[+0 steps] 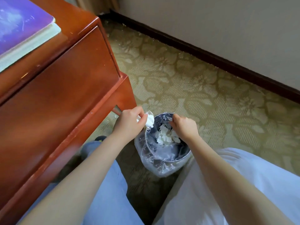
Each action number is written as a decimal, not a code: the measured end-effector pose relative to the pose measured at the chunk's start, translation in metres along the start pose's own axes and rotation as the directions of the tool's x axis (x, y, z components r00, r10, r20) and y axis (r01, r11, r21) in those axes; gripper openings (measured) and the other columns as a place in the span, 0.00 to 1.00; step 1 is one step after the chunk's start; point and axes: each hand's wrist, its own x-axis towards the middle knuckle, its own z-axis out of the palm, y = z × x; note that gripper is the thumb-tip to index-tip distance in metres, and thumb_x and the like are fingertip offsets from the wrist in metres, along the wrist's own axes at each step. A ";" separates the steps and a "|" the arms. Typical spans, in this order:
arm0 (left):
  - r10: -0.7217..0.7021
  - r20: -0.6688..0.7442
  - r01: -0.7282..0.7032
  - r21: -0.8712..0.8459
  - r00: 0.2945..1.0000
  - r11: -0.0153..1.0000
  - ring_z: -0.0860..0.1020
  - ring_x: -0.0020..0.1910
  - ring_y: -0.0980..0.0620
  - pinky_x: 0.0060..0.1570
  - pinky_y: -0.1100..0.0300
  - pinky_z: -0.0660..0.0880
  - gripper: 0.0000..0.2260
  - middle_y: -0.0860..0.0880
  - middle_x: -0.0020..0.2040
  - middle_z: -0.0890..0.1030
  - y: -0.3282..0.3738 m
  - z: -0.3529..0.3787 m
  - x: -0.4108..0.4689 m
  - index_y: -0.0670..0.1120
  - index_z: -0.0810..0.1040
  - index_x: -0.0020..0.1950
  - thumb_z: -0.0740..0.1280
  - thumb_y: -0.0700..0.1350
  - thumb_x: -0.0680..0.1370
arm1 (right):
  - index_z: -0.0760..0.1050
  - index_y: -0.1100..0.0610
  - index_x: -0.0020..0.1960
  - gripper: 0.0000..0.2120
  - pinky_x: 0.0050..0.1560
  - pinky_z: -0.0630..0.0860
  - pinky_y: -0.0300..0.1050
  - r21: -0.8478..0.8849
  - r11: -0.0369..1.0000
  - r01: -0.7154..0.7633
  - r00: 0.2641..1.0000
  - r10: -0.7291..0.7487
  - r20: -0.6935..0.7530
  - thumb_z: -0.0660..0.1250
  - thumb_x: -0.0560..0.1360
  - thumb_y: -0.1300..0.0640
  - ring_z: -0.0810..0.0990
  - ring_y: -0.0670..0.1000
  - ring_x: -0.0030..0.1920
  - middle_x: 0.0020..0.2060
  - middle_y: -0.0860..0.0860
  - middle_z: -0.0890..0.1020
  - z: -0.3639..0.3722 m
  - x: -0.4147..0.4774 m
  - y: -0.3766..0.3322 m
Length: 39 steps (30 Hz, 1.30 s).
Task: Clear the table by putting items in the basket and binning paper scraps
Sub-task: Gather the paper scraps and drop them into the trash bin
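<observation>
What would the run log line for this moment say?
step: binning paper | left hand: holds crumpled paper at bin rim | right hand: over bin, grip unclear | scraps: in bin

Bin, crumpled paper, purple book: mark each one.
bin (177,152), head view, near inner wall.
crumpled paper (150,119), head view, middle of the wad.
purple book (17,25), head view, front cover.

Table (65,82): glossy red-brown. Book (17,25) cover: purple. Carpet (194,82): olive with pale floral pattern; paper scraps (165,135) white.
</observation>
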 end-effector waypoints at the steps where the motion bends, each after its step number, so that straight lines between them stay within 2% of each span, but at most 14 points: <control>1: -0.002 0.005 0.002 -0.003 1.000 1.000 0.73 0.31 0.40 0.33 0.47 0.72 0.09 0.41 0.33 0.77 -0.001 0.003 0.003 0.45 0.71 0.36 0.64 0.44 0.76 | 0.70 0.58 0.51 0.12 0.36 0.68 0.45 -0.005 1.000 0.024 0.999 -0.024 0.040 0.58 0.79 0.49 0.79 0.58 0.44 0.45 0.54 0.79 0.003 0.002 0.001; 5: -0.006 0.054 0.005 0.013 0.999 1.000 0.74 0.33 0.39 0.33 0.47 0.71 0.10 0.41 0.34 0.78 -0.002 0.014 0.010 0.45 0.71 0.36 0.63 0.46 0.76 | 0.68 0.56 0.64 0.19 0.46 0.74 0.49 0.029 0.998 0.053 0.974 -0.058 0.217 0.61 0.78 0.48 0.76 0.57 0.56 0.58 0.54 0.76 0.018 0.005 0.005; 9: -0.040 0.111 0.035 0.042 0.993 0.998 0.72 0.30 0.41 0.30 0.50 0.68 0.09 0.40 0.35 0.77 0.000 0.025 0.017 0.43 0.72 0.38 0.63 0.45 0.77 | 0.64 0.55 0.70 0.24 0.50 0.76 0.50 0.082 0.996 0.036 0.949 -0.059 0.309 0.64 0.76 0.50 0.75 0.57 0.59 0.62 0.54 0.75 0.019 0.003 0.008; 13: -0.089 0.158 0.070 0.120 0.983 0.990 0.69 0.30 0.45 0.29 0.58 0.62 0.09 0.47 0.32 0.73 0.005 0.037 0.025 0.45 0.71 0.39 0.61 0.45 0.78 | 0.65 0.54 0.70 0.23 0.45 0.73 0.47 0.109 0.994 -0.005 0.970 -0.022 0.243 0.62 0.77 0.53 0.76 0.56 0.58 0.62 0.53 0.75 -0.002 0.007 0.009; 15: -0.103 0.172 0.075 0.162 0.980 0.984 0.69 0.31 0.45 0.27 0.59 0.60 0.09 0.49 0.31 0.72 0.009 0.046 0.031 0.45 0.71 0.40 0.61 0.46 0.78 | 0.65 0.54 0.69 0.21 0.40 0.70 0.44 0.125 0.992 -0.025 0.979 -0.001 0.205 0.62 0.77 0.54 0.77 0.56 0.55 0.59 0.53 0.78 -0.017 0.006 0.011; 17: -0.113 0.203 0.072 0.197 0.973 0.978 0.70 0.32 0.45 0.28 0.58 0.60 0.08 0.48 0.35 0.73 0.013 0.056 0.037 0.45 0.72 0.42 0.60 0.47 0.78 | 0.66 0.54 0.68 0.20 0.38 0.68 0.42 0.144 0.988 -0.053 0.981 0.025 0.191 0.62 0.77 0.54 0.77 0.56 0.53 0.56 0.53 0.79 -0.032 0.003 0.017; 19: -0.114 0.240 0.056 0.234 0.964 0.971 0.70 0.36 0.45 0.32 0.58 0.63 0.10 0.45 0.40 0.76 0.016 0.068 0.044 0.43 0.75 0.46 0.59 0.48 0.79 | 0.68 0.54 0.67 0.19 0.40 0.73 0.44 0.178 0.980 -0.091 0.986 0.063 0.157 0.62 0.77 0.54 0.78 0.56 0.54 0.55 0.54 0.80 -0.043 -0.002 0.025; 21: -0.111 0.282 0.035 0.262 0.953 0.964 0.71 0.38 0.46 0.36 0.58 0.65 0.11 0.44 0.45 0.78 0.020 0.082 0.049 0.43 0.76 0.49 0.58 0.48 0.79 | 0.68 0.55 0.67 0.19 0.48 0.77 0.48 0.233 0.961 -0.148 0.986 0.124 0.116 0.63 0.77 0.53 0.77 0.56 0.57 0.58 0.54 0.79 -0.049 -0.009 0.035; 24: -0.116 0.335 0.007 0.309 0.935 0.951 0.73 0.42 0.46 0.38 0.58 0.67 0.12 0.45 0.49 0.79 0.021 0.104 0.054 0.43 0.75 0.50 0.57 0.49 0.80 | 0.69 0.55 0.67 0.19 0.53 0.76 0.49 0.314 0.920 -0.235 0.972 0.218 0.090 0.63 0.77 0.53 0.76 0.55 0.59 0.60 0.52 0.78 -0.052 -0.016 0.045; 26: -0.117 0.360 -0.006 0.323 0.926 0.946 0.74 0.44 0.46 0.39 0.56 0.69 0.12 0.46 0.50 0.78 0.022 0.116 0.055 0.44 0.74 0.49 0.58 0.51 0.80 | 0.69 0.54 0.67 0.19 0.54 0.75 0.49 0.358 0.899 -0.252 0.967 0.243 0.072 0.63 0.77 0.53 0.75 0.54 0.60 0.62 0.51 0.77 -0.052 -0.017 0.045; 28: -0.117 0.397 -0.020 0.323 0.910 0.946 0.75 0.46 0.46 0.42 0.55 0.73 0.13 0.46 0.51 0.78 0.023 0.124 0.056 0.45 0.74 0.52 0.58 0.54 0.79 | 0.69 0.54 0.66 0.19 0.56 0.75 0.50 0.382 0.888 -0.254 0.966 0.250 0.063 0.63 0.77 0.53 0.75 0.54 0.61 0.62 0.51 0.77 -0.051 -0.015 0.044; 31: -0.107 0.473 -0.044 0.297 0.875 0.954 0.75 0.55 0.45 0.51 0.50 0.75 0.16 0.46 0.60 0.76 0.024 0.125 0.055 0.45 0.72 0.62 0.60 0.53 0.79 | 0.70 0.54 0.66 0.19 0.56 0.74 0.49 0.392 0.883 -0.258 0.966 0.249 0.076 0.63 0.77 0.53 0.75 0.54 0.61 0.61 0.51 0.77 -0.051 -0.013 0.043; 34: -0.071 0.510 -0.078 0.265 0.857 0.961 0.70 0.64 0.46 0.59 0.51 0.72 0.20 0.48 0.69 0.70 0.023 0.119 0.055 0.45 0.67 0.69 0.61 0.49 0.79 | 0.70 0.54 0.66 0.18 0.54 0.75 0.48 0.393 0.881 -0.266 0.964 0.255 0.080 0.63 0.77 0.53 0.75 0.54 0.60 0.61 0.51 0.77 -0.051 -0.013 0.043; 39: -0.066 0.512 -0.095 0.282 0.856 0.955 0.68 0.66 0.47 0.60 0.51 0.71 0.21 0.49 0.71 0.67 0.027 0.095 0.049 0.45 0.65 0.71 0.61 0.48 0.79 | 0.69 0.55 0.66 0.18 0.51 0.76 0.49 0.338 0.905 -0.260 0.965 0.232 0.120 0.62 0.77 0.53 0.76 0.54 0.58 0.60 0.52 0.78 -0.054 -0.017 0.037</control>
